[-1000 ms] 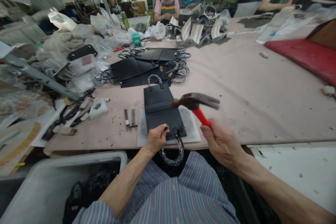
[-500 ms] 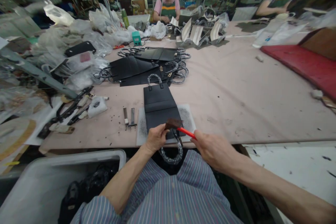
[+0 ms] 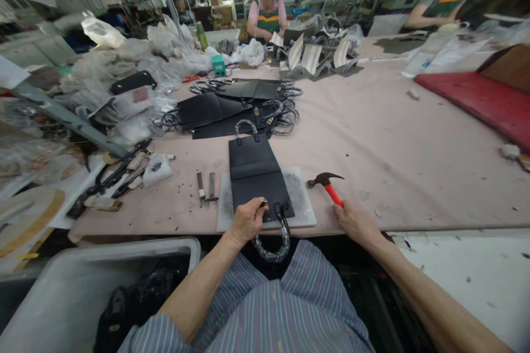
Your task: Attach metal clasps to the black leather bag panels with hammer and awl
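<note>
My left hand (image 3: 247, 222) pinches the near edge of a black leather bag panel (image 3: 253, 179), close to the base of its dark patterned handle (image 3: 273, 248), which hangs over the table edge. A matching handle (image 3: 246, 128) arches at the panel's far end. The panel lies flat on a grey-white mat (image 3: 301, 193). To the right of the mat, my right hand (image 3: 355, 224) grips the end of a red-handled claw hammer (image 3: 329, 185), whose dark head rests on the table.
Several black panels with handles (image 3: 232, 113) lie beyond the mat, and two metal hand tools (image 3: 206, 190) lie left of it. Plastic bags heap along the left side. A grey bin (image 3: 99, 253) sits below the table edge. A co-worker (image 3: 268, 5) sits at the far end.
The hammer has swung down from above the panel and now rests on the table to the right of the mat. My left hand keeps its place on the panel.
</note>
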Tool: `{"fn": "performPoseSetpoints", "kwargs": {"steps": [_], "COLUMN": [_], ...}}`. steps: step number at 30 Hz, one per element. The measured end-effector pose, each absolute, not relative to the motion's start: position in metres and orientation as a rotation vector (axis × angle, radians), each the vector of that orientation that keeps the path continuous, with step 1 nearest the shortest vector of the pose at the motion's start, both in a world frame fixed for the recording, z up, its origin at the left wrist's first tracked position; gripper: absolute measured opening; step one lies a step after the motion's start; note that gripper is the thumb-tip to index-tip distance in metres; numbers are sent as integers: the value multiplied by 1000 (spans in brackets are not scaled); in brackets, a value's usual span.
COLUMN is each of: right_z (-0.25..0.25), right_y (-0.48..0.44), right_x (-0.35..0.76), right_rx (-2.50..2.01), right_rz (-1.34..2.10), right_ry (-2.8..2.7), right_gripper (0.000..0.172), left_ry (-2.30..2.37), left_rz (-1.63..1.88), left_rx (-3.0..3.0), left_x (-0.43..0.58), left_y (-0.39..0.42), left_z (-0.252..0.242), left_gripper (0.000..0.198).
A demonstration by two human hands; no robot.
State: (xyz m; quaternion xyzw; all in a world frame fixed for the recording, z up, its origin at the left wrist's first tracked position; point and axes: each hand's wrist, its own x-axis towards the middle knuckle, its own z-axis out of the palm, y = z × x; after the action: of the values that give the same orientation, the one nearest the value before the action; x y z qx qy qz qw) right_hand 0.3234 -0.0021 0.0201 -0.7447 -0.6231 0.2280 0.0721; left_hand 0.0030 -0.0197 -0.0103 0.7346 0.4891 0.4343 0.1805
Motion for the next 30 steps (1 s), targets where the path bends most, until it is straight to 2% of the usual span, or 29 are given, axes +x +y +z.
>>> {"fn": "performPoseSetpoints", "kwargs": {"steps": [4,8,12,17,22,25,30], "right_z": [23,22,10,7,8,8,10], "right_y": [-6,-11,-18,-18,-16,-17,-17], "right_x": [279,217,192,199,200,199,198], "right_rx": [-1823,-1378,-1382,-1378,-1359,-1361,-1338], "right_rz": [289,393,405,450,452,453,467], "right_ry": [-2101,-2256,-2260,-2245,-2241,-2236,-2229], "right_gripper": [41,38,35,36,35,35,36], "left_ry": [1350,1379,1473,1351,1791,1985,2500], "left_rz": [1213,1153,1169,1220,1588,1458,1201], "left_rx": [2090,2062,2003,1971,1243,1098,1181], "left_x": [3,4,7,1,-29,-65,-141], "left_y": [-19,-17,-24,-24,5,10,0], "left_z": [-7,-3,-2,1,11,16,17], "left_gripper": [15,14,16,18,36,35,32]}}
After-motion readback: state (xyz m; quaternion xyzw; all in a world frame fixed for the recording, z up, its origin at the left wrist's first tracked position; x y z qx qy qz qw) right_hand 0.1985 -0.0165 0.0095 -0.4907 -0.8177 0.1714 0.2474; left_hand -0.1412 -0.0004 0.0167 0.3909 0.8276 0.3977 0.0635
